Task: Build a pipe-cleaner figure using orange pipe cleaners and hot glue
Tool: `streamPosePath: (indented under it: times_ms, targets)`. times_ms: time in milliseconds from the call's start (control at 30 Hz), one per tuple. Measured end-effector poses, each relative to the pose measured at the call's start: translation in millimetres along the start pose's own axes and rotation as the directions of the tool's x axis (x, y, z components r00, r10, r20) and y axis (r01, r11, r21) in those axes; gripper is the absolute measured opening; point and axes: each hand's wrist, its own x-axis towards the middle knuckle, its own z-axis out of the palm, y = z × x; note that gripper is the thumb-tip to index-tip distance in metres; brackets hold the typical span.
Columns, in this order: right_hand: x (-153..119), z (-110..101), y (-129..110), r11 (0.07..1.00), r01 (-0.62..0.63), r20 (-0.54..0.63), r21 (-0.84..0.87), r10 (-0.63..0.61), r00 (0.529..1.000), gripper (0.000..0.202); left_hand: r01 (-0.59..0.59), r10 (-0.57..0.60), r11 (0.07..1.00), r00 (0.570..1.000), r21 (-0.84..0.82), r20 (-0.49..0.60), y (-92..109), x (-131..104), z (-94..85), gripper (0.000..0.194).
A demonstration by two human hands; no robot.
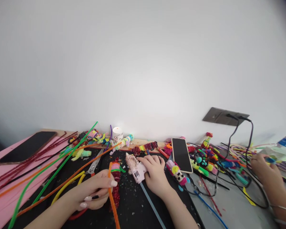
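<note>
My left hand (97,192) is closed, with an orange pipe cleaner (113,206) pinched between thumb and fingers. Just behind its fingertips is a dark red fuzzy pipe-cleaner piece (116,178) banded in pink and green; whether the hand also grips it I cannot tell. My right hand (154,173) curls over a pale hot glue gun (138,173) lying on the black mat (135,213). The gun's nozzle end is crusted with glue, and a translucent glue stick (152,205) sticks out of its back. Scissors (93,166) lie beyond my left wrist.
Loose pipe cleaners (50,171) cross the left side. Finished pipe-cleaner figures (178,175) and a phone (181,155) lie right of my hands. Another phone (26,148) rests on pink sheets. Black cables hang from a wall socket (225,116). Another person's hand (267,171) works at far right.
</note>
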Motion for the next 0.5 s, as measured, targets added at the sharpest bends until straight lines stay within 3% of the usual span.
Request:
streamPosePath:
  times_ms: [100, 233, 367, 500]
  targets:
    - [-0.8, -0.3, -0.7, 0.999, -0.008, 0.013, -0.032, 0.009, 1.0, 0.071, -0.053, 0.053, 0.999, 0.997, -0.003, -0.047, -2.0, 3.1, -4.1, 0.063]
    - [-0.9, -7.2, -8.3, 0.999, 0.025, -0.069, 0.03, -0.023, 0.997, 0.07, -0.163, 0.163, 0.986, 0.958, 0.022, -0.234, -1.7, 6.7, -0.9, 0.06]
    - [-2.6, -9.5, -23.1, 0.965, 0.149, -0.117, 0.217, -0.125, 0.985, 0.044, -0.215, 0.248, 0.969, 0.881, 0.125, -0.404, -4.2, 12.2, 7.6, 0.054]
    - [-6.5, 3.4, -34.9, 0.899, 0.216, -0.141, 0.38, -0.175, 0.974, 0.029, -0.179, 0.254, 0.963, 0.857, 0.203, -0.448, -11.3, 17.6, 13.1, 0.055]
